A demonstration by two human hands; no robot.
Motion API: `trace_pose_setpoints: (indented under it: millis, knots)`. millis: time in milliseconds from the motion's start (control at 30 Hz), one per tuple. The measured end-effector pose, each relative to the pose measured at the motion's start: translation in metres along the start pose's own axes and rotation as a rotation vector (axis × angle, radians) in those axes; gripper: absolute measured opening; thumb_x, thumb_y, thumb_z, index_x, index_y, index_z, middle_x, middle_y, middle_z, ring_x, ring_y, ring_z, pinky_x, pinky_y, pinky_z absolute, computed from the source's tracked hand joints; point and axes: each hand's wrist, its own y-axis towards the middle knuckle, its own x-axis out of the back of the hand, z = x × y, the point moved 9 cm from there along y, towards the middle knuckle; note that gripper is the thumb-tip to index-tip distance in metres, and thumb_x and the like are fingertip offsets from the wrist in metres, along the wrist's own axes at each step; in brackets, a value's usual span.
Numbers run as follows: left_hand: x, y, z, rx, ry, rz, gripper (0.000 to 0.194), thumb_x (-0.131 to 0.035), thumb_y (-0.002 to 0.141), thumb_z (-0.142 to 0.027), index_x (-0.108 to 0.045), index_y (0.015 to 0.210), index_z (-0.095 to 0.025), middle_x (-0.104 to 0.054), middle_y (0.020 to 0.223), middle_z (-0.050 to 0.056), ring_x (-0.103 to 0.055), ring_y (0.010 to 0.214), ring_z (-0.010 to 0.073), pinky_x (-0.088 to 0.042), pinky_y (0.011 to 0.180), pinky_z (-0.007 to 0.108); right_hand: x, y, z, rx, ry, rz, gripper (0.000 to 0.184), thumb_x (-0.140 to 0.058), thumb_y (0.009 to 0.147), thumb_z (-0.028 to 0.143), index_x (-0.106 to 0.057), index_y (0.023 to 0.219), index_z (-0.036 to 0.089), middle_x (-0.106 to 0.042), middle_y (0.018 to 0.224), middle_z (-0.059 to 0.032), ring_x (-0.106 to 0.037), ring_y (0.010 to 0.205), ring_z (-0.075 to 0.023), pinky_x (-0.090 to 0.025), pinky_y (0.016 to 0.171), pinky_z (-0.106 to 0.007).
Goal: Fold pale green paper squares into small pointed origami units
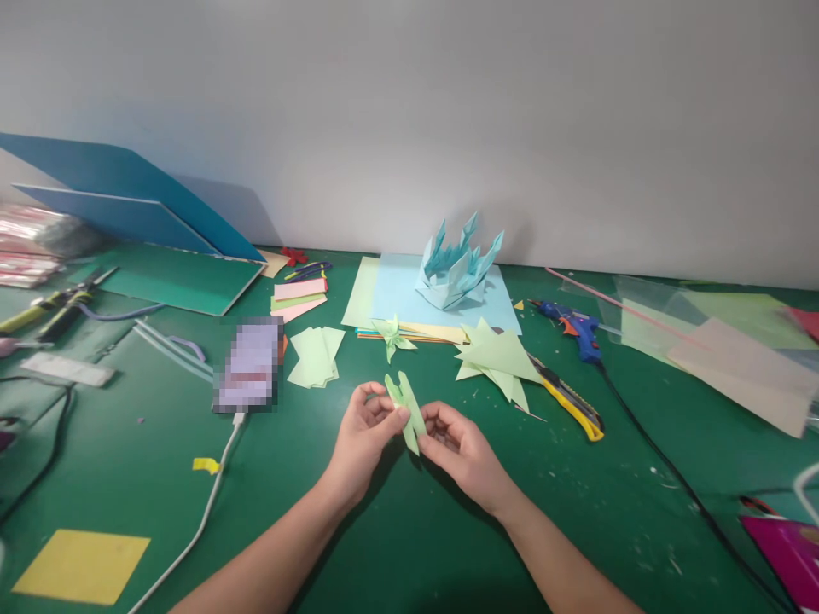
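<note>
Between my two hands is a folded piece of light green paper [409, 409], narrow, with pointed strips at its upper end. My left hand [368, 435] pinches it near the middle between thumb and fingers. On the other side, my right hand [464, 448] grips its lower right edge. Just beyond lies a folded green paper star [392, 338]. Cut green paper triangles [496, 362] are piled to the right, and small green paper rectangles [316, 358] lie to the left. Behind stands a light blue folded paper crown shape [451, 277] on blue sheets.
A yellow utility knife [576, 409] and a blue glue gun [576, 328] with a black cord lie to the right. At left are a phone [251, 362] on a white cable, pliers [57, 307] and a yellow paper [82, 566]. Blue boards [121, 222] lean at the back left.
</note>
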Motion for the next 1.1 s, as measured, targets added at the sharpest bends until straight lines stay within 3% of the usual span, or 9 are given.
trace_pose_setpoints:
  millis: [100,233,433,867,933,1033,1100]
  knots:
    - [-0.001,0.0,-0.002,-0.034,0.023,0.02,0.044,-0.08,0.056,-0.025,-0.045,0.082,-0.02,-0.055,0.06,-0.009,-0.056,0.056,0.0068,-0.045,0.058,0.018,0.0,-0.001,-0.002,-0.015,0.043,0.015,0.036,-0.055,0.079,0.053,-0.053,0.075,0.018,-0.049,0.065,0.0019,-0.045,0.061,-0.0118,-0.039,0.059,-0.024]
    - [-0.001,-0.002,0.001,-0.022,0.077,0.035,0.042,-0.08,0.058,-0.025,-0.046,0.083,-0.02,-0.059,0.06,-0.008,-0.056,0.056,0.0065,-0.045,0.059,0.017,0.008,0.0,-0.003,-0.001,-0.001,-0.077,0.042,-0.05,0.083,0.054,-0.047,0.061,0.018,-0.041,0.059,0.0035,-0.04,0.057,-0.0107,-0.035,0.056,-0.023]
    - [-0.007,-0.004,0.004,0.024,0.089,0.112,0.044,-0.078,0.061,-0.026,-0.047,0.091,-0.019,-0.065,0.07,-0.003,-0.061,0.065,0.0095,-0.048,0.065,0.021,0.014,-0.001,-0.008,-0.017,0.024,-0.138,0.039,-0.054,0.081,0.053,-0.049,0.064,0.018,-0.044,0.057,0.0043,-0.04,0.055,-0.0103,-0.034,0.055,-0.023]
    - [-0.008,-0.002,0.006,-0.008,0.134,0.135,0.04,-0.074,0.061,-0.018,-0.045,0.089,-0.019,-0.059,0.068,-0.005,-0.054,0.061,0.0083,-0.044,0.057,0.019,0.007,-0.001,-0.004,0.02,-0.118,-0.079,0.04,-0.049,0.083,0.05,-0.045,0.059,0.019,-0.042,0.055,0.004,-0.04,0.053,-0.0105,-0.035,0.053,-0.023]
    - [-0.008,-0.003,0.003,-0.034,0.153,0.118,0.035,-0.071,0.061,-0.015,-0.046,0.086,-0.019,-0.059,0.07,-0.004,-0.054,0.062,0.0081,-0.044,0.058,0.019,0.005,-0.002,-0.003,0.033,-0.129,-0.072,0.037,-0.047,0.085,0.048,-0.047,0.063,0.019,-0.043,0.057,0.0036,-0.042,0.054,-0.0106,-0.036,0.053,-0.023]
    - [-0.004,-0.004,-0.002,-0.069,0.18,0.05,0.03,-0.067,0.061,-0.011,-0.047,0.082,-0.018,-0.058,0.072,-0.005,-0.054,0.067,0.0084,-0.044,0.062,0.019,0.001,-0.004,0.0,0.087,-0.124,-0.087,0.022,-0.055,0.08,0.041,-0.05,0.083,0.02,-0.051,0.07,0.0016,-0.048,0.059,-0.0115,-0.041,0.055,-0.023]
    - [-0.002,-0.005,-0.003,-0.069,0.185,0.023,0.029,-0.064,0.061,-0.009,-0.047,0.083,-0.019,-0.057,0.071,-0.005,-0.054,0.066,0.0085,-0.043,0.061,0.019,0.001,-0.005,0.002,0.141,-0.153,-0.112,0.031,-0.064,0.072,0.032,-0.046,0.095,0.021,-0.055,0.079,-0.0002,-0.053,0.064,-0.0125,-0.045,0.057,-0.023]
